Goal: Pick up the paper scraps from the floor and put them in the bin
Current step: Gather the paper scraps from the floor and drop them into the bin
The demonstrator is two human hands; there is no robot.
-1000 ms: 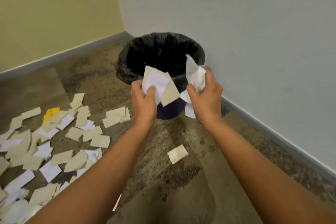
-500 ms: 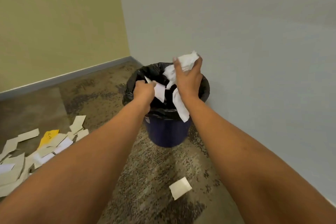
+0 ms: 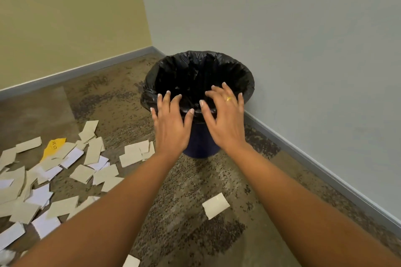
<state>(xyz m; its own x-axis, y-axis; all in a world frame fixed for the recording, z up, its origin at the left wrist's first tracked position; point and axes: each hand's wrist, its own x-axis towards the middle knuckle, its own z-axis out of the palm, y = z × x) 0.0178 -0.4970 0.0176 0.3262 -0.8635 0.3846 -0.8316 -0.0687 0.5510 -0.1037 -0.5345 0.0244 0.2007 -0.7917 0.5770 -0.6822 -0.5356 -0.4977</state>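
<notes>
A dark blue bin (image 3: pixel 200 146) lined with a black bag (image 3: pixel 243 76) stands in the corner of the room. My left hand (image 3: pixel 171 124) and my right hand (image 3: pixel 225 119) hover over its near rim, fingers spread, holding nothing. Several beige and white paper scraps (image 3: pixel 82 173) lie scattered over the carpet to the left, one yellow scrap (image 3: pixel 53 147) among them. A single beige scrap (image 3: pixel 216 205) lies between my forearms in front of the bin. The inside of the bin is too dark to see any paper.
A yellow wall (image 3: pixel 65 17) rises at the left and a grey wall (image 3: pixel 303 39) at the right, both with a grey skirting board (image 3: pixel 314 160). Brown speckled carpet (image 3: pixel 195 234) covers the floor. Another scrap (image 3: pixel 131 262) lies at the bottom edge.
Both hands held bunches of scraps over the bin; now their fingers are spread and the scraps are gone from them. The hands have drawn back to the near rim.
</notes>
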